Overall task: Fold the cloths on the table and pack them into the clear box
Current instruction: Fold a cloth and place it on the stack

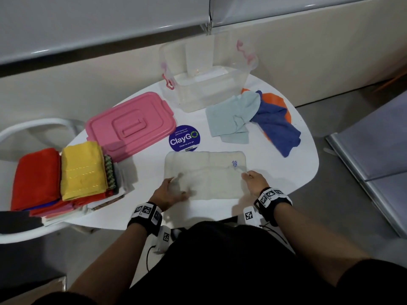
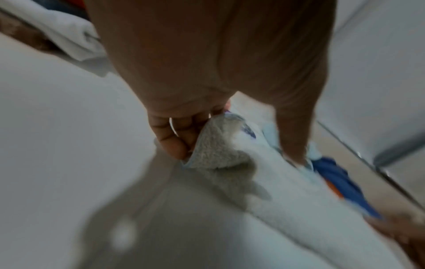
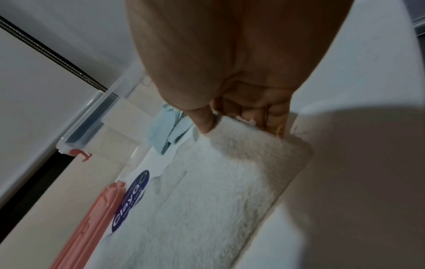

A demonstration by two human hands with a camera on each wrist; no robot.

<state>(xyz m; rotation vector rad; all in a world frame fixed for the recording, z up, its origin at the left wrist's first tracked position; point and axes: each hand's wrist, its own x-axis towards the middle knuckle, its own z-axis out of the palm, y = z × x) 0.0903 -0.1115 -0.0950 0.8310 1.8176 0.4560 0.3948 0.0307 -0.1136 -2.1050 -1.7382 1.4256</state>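
My white towel [image 1: 204, 175] lies flat on the worktop [image 1: 286, 168] right in front of me, its long axis running left to right, so its two short ends sit under my two hands. My left hand [image 1: 169, 193] pinches the near left corner: in the left wrist view the fingers [image 2: 174, 143] curl under a lifted flap of terry with the thumb on top. My right hand [image 1: 253, 181] holds the right edge just below the small blue label; in the right wrist view the thumb [image 3: 204, 122] presses down on the pile and the fingers curl beneath it. So each grip is closed on the towel, neither is free.

The fold, I judge, turns on that long axis: with a hand at each end, the near edge can go away from me to meet the far edge, or one end can cross to the other. The clear box [image 1: 209, 84] stands open at the far side, beyond the towel and closer to my right hand. The light blue cloth [image 1: 231, 115] and dark blue cloth [image 1: 277, 126] lie unfolded between towel and box, to the right. The pink lid [image 1: 130, 126] rests to the left
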